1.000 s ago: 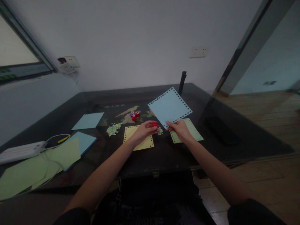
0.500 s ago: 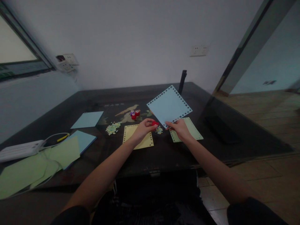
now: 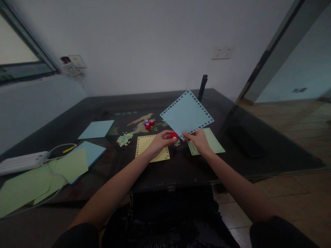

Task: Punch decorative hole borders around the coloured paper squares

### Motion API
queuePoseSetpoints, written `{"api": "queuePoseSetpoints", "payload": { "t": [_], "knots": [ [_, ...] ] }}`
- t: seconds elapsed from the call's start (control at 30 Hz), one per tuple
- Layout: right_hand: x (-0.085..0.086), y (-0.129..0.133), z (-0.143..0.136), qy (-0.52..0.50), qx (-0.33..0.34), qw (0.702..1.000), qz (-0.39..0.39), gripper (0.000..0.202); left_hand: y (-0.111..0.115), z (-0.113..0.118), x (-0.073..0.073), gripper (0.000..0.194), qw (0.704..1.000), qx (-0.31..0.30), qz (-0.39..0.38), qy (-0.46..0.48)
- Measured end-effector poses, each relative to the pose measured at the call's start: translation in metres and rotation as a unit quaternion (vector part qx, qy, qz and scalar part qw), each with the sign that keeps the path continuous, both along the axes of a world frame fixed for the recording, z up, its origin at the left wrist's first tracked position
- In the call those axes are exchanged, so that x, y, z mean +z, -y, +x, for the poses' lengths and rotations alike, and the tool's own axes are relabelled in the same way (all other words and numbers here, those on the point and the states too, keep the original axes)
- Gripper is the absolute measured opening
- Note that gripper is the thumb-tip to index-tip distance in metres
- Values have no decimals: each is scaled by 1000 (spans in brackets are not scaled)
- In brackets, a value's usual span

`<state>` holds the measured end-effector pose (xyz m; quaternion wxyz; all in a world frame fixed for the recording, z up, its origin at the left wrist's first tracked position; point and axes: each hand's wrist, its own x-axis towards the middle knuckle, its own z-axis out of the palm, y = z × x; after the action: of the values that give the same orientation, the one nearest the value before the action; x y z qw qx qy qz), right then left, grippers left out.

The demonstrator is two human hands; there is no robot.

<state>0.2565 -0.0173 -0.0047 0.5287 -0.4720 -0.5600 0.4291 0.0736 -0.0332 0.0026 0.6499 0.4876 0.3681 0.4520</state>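
I have the left hand (image 3: 160,142) nearly closed, its thumb and fingers pinching a small, rounded, red craft punch (image 3: 173,135) just right of the frame's centre. The right hand (image 3: 199,140), a little further right, pinches a square, light-blue paper sheet (image 3: 186,113) near its lowest corner, thumb on top and the other fingers mostly hidden from me. The sheet is turned like a diamond, flat and uncreased, with small dark cut-outs lining its upper-left, upper-right and lower-right edges; along its lower-left edge I see a plain border. That lowest corner sits close to the punch, but I cannot tell whether they touch. Below the hands, on the dark, glossy counter (image 3: 181,172), I see a pale-yellow paper sheet (image 3: 142,144) at lower centre and a pale-green paper sheet (image 3: 215,142) right of it, both with punched borders.
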Motion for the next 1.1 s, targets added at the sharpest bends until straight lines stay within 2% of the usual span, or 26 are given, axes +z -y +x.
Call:
{"api": "queuePoseSetpoints", "payload": {
  "t": [0.27,0.57,0.83,1.1],
  "knots": [
    [11,8,-3,76,-19,997,22,29,0,3,-3,35,999,5,-31,40],
    [10,7,-2,77,-11,997,15,31,1,5,1,34,998,30,-44,19],
    [6,4,-3,58,23,998,-2,31,0,8,-1,33,995,25,-44,85],
    [-1,1,-5,30,39,999,1,35,7,10,4,34,998,40,-50,9]
  ]
}}
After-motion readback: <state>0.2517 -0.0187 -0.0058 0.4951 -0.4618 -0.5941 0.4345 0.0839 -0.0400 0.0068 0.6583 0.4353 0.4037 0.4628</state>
